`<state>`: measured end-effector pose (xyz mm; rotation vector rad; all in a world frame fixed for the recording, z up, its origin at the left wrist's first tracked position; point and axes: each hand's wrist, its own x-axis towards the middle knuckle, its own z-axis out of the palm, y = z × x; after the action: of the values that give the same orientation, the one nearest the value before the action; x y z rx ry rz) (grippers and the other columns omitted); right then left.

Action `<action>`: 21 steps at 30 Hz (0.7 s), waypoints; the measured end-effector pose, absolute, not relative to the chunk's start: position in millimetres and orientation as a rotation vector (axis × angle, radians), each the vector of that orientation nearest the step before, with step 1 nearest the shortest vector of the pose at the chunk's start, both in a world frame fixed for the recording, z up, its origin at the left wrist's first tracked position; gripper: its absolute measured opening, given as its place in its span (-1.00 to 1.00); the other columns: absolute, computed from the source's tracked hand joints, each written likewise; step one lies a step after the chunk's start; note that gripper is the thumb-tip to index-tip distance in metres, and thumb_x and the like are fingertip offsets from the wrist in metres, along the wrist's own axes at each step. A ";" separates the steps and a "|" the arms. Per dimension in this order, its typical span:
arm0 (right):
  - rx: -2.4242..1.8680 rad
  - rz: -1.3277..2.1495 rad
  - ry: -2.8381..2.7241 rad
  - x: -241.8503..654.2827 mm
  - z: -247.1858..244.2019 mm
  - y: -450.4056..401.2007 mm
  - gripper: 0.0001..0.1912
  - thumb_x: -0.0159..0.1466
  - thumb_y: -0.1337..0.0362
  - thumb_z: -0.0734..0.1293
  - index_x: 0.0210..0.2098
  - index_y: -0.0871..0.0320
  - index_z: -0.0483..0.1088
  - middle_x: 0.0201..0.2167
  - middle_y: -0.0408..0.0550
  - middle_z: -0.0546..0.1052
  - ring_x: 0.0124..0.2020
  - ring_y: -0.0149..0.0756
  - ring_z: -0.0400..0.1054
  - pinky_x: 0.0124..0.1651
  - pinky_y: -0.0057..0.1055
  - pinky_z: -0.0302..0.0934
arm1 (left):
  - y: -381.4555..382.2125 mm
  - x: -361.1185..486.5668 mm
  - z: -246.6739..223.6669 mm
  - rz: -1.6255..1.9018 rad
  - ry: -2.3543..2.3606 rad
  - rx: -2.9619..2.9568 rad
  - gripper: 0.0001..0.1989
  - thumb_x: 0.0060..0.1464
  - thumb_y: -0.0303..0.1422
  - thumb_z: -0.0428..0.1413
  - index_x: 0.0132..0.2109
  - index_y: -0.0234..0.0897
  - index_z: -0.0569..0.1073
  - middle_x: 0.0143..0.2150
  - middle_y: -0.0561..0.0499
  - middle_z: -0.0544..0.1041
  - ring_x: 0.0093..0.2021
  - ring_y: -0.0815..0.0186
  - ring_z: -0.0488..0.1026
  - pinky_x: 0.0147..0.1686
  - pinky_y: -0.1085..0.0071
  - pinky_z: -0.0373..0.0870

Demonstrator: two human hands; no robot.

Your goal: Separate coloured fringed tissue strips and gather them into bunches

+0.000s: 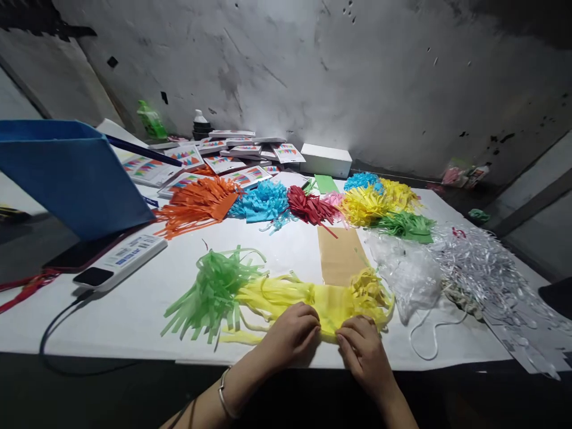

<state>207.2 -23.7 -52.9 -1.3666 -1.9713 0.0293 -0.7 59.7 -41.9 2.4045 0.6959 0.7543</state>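
Note:
A yellow tissue paper tassel (333, 301) with fringed ends lies flat near the table's front edge. My left hand (295, 333) is closed at the near edge of its uncut middle band, fingers curled on the paper. Just to the right, my right hand (364, 351) pinches the same near edge, thumb under the fingers. The yellow fringe spreads out to both sides of the band. Touching its left end is a bunch of green tissue fringe (214, 286). A brown card (342, 256) lies behind the yellow paper.
Orange fringe (205, 202), blue fringe (261, 201), red fringe (310, 205) and yellow fringe (364, 205) line the back. Silver tinsel (482, 268) and a clear plastic bag (406, 271) sit right. A blue box (75, 179) and a white cabled device (120, 262) stand left. Printed packets (241, 152) are piled behind.

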 end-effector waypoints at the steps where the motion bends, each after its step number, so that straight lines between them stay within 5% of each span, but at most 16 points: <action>1: -1.376 0.018 -1.963 207.3 -52.8 -23.9 -0.82 0.37 0.41 0.23 -0.26 0.09 0.45 -0.31 -0.13 0.50 -0.23 -0.28 0.37 -0.04 -0.25 0.14 | 59.5 -0.5 -41.2 0.761 0.695 2.407 -0.76 0.25 -0.44 -0.02 -0.30 -0.29 0.52 -0.25 -0.10 0.57 -0.24 0.25 0.46 -0.21 0.37 0.41; 11: -1.376 -0.184 -1.940 203.6 -54.9 -20.7 -0.83 0.31 0.41 0.24 -0.21 0.12 0.46 -0.30 -0.07 0.50 -0.25 -0.23 0.40 -0.02 -0.16 0.15 | 57.9 0.9 -48.3 0.948 0.728 2.507 -0.76 0.28 -0.51 -0.07 -0.29 -0.27 0.45 -0.30 -0.08 0.56 -0.29 0.25 0.45 -0.24 0.37 0.38; 17: -1.039 -0.709 -2.007 205.6 -76.1 -15.2 -0.68 0.36 0.52 0.13 -0.23 0.24 0.50 -0.20 0.07 0.63 -0.03 -0.14 0.49 0.17 -0.13 0.19 | 42.1 -7.6 -30.2 1.014 0.535 2.717 -0.74 0.37 -0.53 -0.17 -0.17 -0.25 0.38 -0.18 -0.04 0.62 -0.12 0.24 0.47 0.11 0.24 0.24; 21: -0.946 -0.581 -1.991 203.7 -87.8 -14.9 -0.58 0.44 0.50 0.06 -0.39 0.11 0.43 -0.45 -0.23 0.63 -0.32 -0.41 0.53 0.12 -0.33 0.19 | 33.5 -17.4 -40.1 0.954 0.618 2.701 -0.69 0.40 -0.47 -0.26 -0.23 -0.21 0.32 -0.42 0.03 0.54 -0.41 0.30 0.44 -0.29 0.42 0.34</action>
<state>203.7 -14.9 -87.8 -0.9460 -1.9908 -0.5809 -17.4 33.5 -40.1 2.7012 0.6181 0.9541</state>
